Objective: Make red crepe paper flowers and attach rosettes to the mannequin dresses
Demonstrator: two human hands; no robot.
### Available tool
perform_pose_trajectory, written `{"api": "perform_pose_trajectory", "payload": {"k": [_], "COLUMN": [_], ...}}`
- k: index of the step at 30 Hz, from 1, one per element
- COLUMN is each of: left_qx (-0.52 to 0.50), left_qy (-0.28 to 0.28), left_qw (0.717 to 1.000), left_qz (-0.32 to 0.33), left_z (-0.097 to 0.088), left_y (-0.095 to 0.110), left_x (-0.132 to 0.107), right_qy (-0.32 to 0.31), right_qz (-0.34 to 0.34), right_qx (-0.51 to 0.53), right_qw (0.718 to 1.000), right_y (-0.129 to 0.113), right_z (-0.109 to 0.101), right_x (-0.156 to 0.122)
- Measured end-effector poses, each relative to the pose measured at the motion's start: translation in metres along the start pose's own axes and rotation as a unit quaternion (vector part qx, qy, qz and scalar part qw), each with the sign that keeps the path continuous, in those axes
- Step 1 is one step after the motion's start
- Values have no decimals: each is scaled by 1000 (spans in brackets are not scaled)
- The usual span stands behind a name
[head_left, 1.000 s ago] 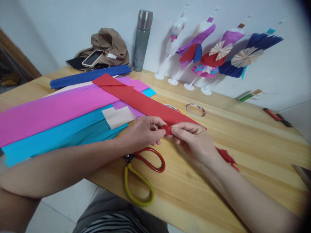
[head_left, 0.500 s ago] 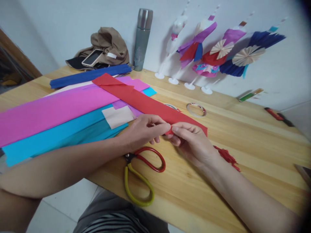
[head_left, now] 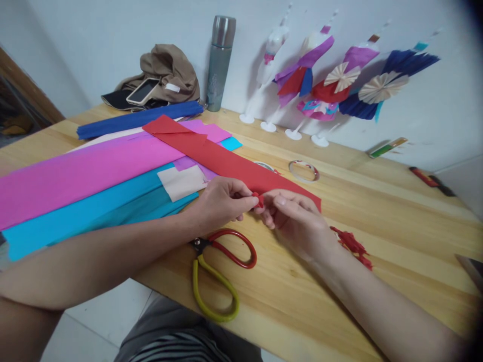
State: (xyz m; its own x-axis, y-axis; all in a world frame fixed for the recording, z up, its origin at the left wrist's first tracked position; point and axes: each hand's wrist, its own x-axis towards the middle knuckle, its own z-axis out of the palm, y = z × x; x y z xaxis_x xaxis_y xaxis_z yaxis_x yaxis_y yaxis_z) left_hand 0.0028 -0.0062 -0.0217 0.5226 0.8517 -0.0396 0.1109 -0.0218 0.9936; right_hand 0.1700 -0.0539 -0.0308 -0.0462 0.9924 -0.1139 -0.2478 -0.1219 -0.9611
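- While your left hand [head_left: 222, 201] and right hand [head_left: 298, 221] meet near the front of the table [head_left: 396, 211], both are pinched shut, thumb vs forefinger, on the small red paper bit [head_left: 258, 199] between them. The other fingers curl loosely and hold nothing else.
- That bit sits at the near end of the long red strip [head_left: 226, 161], which runs diagonally away over the pink sheet [head_left: 83, 176] & blue sheet [head_left: 94, 216]. Can't tell if it's joined to the strip or just lies on it, since your fingers hide that.
- It looks like gathering/twisting work, so grip w/ fingertips only, close to the wad, so the paper bunches evenly.
- Turn one hand vs the other in small amts. Thin paper like this prob. tears if yanked, esp. at a narrow neck.
- Rest both forearms on the wood for steadiness, and let only the fingers move.
- Scissors [head_left: 222, 271] lie just beside your left wrist, handles toward you, blades hidden under the hand. Don't lean on or drag over them.
- Frilly red scrap [head_left: 352, 246] lies right by your right wrist, and whether it's touching I can't tell. Avoid sweeping it off w/ that arm.
- Tape ring [head_left: 304, 171] is near, just beyond your right hand.
- Flask [head_left: 221, 63], paper-dressed figures [head_left: 302, 75] & brown bag [head_left: 169, 65] w/ phone [head_left: 143, 90] are well back by the wall, out of the way.
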Motion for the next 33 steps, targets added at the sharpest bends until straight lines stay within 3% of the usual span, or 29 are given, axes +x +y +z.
{"api": "perform_pose_trajectory", "payload": {"k": [5, 13, 26, 33], "left_qx": [7, -100, -53, 29], "left_qy": [-12, -75, -52, -66], "left_qw": [1000, 992, 996, 997], "left_qz": [8, -21, -47, 25], "left_z": [0, -4, 0, 0], "left_y": [-4, -4, 1, -7], "left_x": [0, 2, 3, 1], "right_qy": [33, 20, 18, 23], "right_qz": [-15, 51, 33, -12], "right_qx": [-61, 10, 6, -99], "right_qw": [997, 998, 999, 995], "right_y": [-1, -7, -5, 0], "right_z": [5, 7, 2, 0], "right_x": [-1, 0, 3, 2]}}
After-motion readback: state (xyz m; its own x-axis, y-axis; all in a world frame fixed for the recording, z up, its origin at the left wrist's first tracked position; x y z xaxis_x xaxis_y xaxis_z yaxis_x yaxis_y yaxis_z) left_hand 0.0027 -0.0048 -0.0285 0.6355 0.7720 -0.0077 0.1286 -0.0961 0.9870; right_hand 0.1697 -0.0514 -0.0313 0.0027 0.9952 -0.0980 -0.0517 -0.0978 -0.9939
